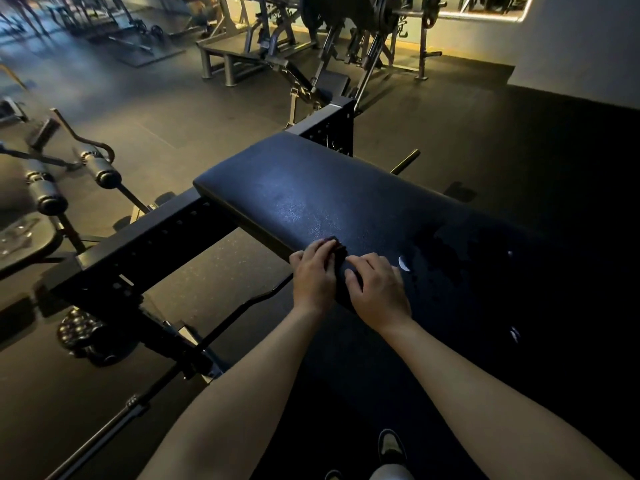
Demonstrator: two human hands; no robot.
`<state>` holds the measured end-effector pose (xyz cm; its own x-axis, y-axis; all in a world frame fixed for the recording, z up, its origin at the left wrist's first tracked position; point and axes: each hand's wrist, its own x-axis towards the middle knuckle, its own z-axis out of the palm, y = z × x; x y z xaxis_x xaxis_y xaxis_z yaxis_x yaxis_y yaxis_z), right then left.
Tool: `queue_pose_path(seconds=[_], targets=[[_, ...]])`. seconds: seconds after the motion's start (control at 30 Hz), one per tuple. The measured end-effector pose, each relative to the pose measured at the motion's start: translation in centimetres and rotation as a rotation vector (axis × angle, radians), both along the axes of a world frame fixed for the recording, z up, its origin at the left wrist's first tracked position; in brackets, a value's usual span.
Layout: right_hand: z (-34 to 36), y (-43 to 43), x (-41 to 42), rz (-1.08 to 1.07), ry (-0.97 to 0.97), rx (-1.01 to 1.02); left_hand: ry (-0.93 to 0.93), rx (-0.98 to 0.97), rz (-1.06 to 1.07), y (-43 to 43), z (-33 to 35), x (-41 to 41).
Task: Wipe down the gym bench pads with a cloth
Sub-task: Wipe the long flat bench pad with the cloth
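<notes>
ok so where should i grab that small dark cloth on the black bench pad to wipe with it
Take the small dark cloth by its bunched top, coming palm down from the near edge of the black bench pad. It lies low and crumpled at that edge, where the left hand and right hand pinch it.

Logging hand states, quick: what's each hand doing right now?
Left hand: fingers curled on the dark cloth.
Right hand: also grips the cloth.

A gym: padded bench (311, 188), weight machines (346, 36), rubber floor (502, 133).
</notes>
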<state>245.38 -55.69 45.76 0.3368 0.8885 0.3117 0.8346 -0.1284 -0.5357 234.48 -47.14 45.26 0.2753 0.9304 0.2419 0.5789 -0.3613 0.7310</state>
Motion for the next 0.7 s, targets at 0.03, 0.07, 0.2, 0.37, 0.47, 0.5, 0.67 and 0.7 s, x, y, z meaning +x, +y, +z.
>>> queue_pose_path(seconds=[0.03,0.07,0.2,0.37,0.47,0.5,0.67,0.7], targets=[[0.0,-0.1,0.0,-0.017,0.046,0.024,0.015,0.014,-0.030,-0.4,-0.2,0.3],[0.0,-0.3,0.1,-0.032,0.092,0.050,0.022,0.029,-0.057,-0.9,-0.4,0.4],[0.1,-0.5,0.2,-0.043,0.196,0.127,-0.001,0.071,-0.107,-4.0,-1.5,0.3],[0.3,-0.1,-0.1,-0.037,0.233,0.152,-0.032,0.109,-0.146,-2.9,-1.1,-1.2],[0.2,0.5,-0.9,0.049,0.090,0.042,-0.105,0.014,0.076,0.4,-1.3,-2.2],[0.1,0.6,-1.0,0.049,0.060,0.039,-0.119,-0.039,0.122,0.9,-1.5,-2.2],[0.2,0.9,-0.5,-0.050,0.165,0.052,-0.145,-0.038,0.089,-2.0,-3.0,-0.7],[0.4,1.1,-0.4,-0.057,0.174,0.048,-0.124,-0.023,0.060,-2.8,-3.3,-0.8]])
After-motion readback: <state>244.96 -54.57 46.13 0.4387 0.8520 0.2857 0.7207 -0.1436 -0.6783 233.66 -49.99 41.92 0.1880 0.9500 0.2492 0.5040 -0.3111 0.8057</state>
